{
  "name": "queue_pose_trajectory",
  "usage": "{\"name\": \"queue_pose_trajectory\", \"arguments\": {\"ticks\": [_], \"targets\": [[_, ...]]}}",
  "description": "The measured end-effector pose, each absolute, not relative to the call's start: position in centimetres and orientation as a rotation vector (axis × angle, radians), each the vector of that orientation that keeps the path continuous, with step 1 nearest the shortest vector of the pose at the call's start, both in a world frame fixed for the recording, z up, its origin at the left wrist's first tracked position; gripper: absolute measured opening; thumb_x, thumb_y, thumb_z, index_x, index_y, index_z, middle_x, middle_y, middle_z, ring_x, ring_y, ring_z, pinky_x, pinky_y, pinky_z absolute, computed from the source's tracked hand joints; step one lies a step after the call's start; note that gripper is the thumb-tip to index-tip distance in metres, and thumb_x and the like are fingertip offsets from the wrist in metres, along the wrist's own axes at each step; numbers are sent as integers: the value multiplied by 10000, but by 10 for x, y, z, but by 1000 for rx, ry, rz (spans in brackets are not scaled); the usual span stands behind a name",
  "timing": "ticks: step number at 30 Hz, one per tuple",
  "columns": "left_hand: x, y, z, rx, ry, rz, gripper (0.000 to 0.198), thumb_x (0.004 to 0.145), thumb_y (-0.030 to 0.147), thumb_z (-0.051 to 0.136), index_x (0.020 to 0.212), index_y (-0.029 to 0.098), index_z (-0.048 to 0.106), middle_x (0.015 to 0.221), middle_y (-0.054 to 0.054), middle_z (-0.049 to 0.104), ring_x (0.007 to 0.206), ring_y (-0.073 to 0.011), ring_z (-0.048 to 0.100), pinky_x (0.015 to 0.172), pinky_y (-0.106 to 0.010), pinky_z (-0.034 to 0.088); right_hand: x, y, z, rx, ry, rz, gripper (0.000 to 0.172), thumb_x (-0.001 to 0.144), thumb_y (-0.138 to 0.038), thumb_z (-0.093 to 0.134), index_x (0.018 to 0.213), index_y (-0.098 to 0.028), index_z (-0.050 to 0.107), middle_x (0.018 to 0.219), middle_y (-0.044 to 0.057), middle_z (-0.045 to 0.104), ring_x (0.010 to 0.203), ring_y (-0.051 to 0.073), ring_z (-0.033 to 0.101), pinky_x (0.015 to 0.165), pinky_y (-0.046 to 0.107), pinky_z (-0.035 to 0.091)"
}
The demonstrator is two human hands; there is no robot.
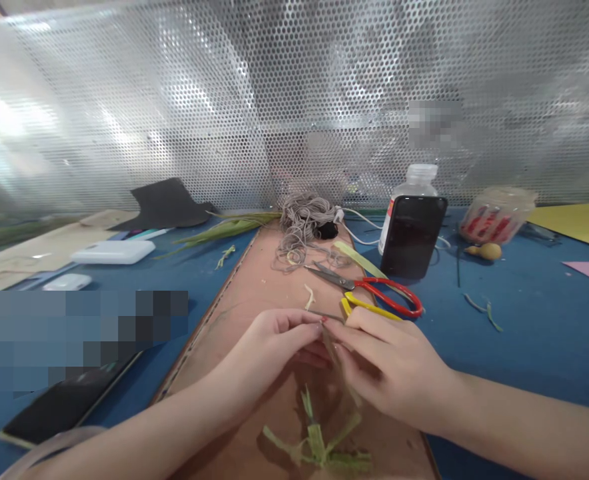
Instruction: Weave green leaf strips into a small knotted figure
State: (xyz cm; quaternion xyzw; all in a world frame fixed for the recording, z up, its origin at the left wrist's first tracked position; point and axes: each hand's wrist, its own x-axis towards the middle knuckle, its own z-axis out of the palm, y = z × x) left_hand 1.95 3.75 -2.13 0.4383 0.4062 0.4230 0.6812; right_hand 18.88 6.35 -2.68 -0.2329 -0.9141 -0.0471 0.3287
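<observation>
My left hand (279,337) and my right hand (389,360) meet fingertip to fingertip over a brown leather-like board. Between them they pinch a thin, dull greenish-brown strip (341,370) of what looks like dried leaf; it hangs down beside my right thumb. A tiny red spot shows at the fingertips, too small to name. Below the hands lies a small knotted piece of green leaf strips (317,443) with several arms. Just beyond my right hand are red-handled scissors (389,297), lying open, and a yellow-handled tool (367,305), partly hidden by my fingers.
A tangled grey cord bundle (307,217) rests at the board's (234,300) far end. A black phone (414,237) leans on a clear bottle (422,175). Rightward are a plastic jar (497,217) and a wooden-handled awl (484,251). A white case (114,252) lies left. Perforated metal (294,100) stands behind.
</observation>
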Motion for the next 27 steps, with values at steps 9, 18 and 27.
{"name": "queue_pose_trajectory", "arguments": {"ticks": [9,18,27], "targets": [[18,40,-18,1103,961,933,246,822,280,499,865,102,663,766,-82,690,707,-177,627,719,-306,462,191,66,-26,-626,-2358,48,288,827,-142,408,1053,-120,585,769,59,594,647,140,536,575,263,476],[21,35,-22,1412,1185,945,227,821,249,469,882,164,671,709,-11,651,678,-147,573,630,-230,413,190,67,-33,-709,-2378,-193,314,878,-216,373,1091,-139,591,813,79,616,716,182,594,606,294,491],[21,32,-26,1395,1239,946,254,811,334,494,904,175,668,739,-31,640,753,-184,585,701,-273,430,191,70,-33,-676,-2355,-210,246,868,-215,420,956,-155,642,690,31,607,609,135,565,542,238,441]]}}
